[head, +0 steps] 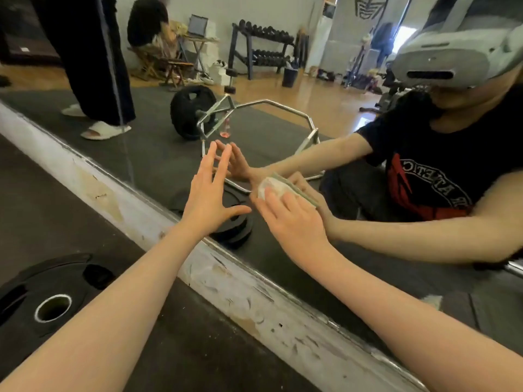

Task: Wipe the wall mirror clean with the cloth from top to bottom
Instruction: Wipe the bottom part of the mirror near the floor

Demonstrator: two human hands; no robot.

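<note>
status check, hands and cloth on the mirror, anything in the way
Left hand open, fingertips on the mirror. Right hand flat, pressing cloth to glass, low near the frame. Weight plate on floor left, not blocking.

You are low on a dark rubber floor mat [36, 193], with a black weight plate [51, 295] lying flat by your left side. A scuffed white baseboard [243, 290] with chipped paint runs diagonally across in front of you. In the reflection above it you see a gym: a wooden floor [319, 97], a hex bar [254, 114] loaded with a black plate, a dumbbell rack [260, 49] against a pale wall [249, 9], a folding table [198, 41] with a laptop, and bright daylight from an opening [406, 32] far right.
</note>
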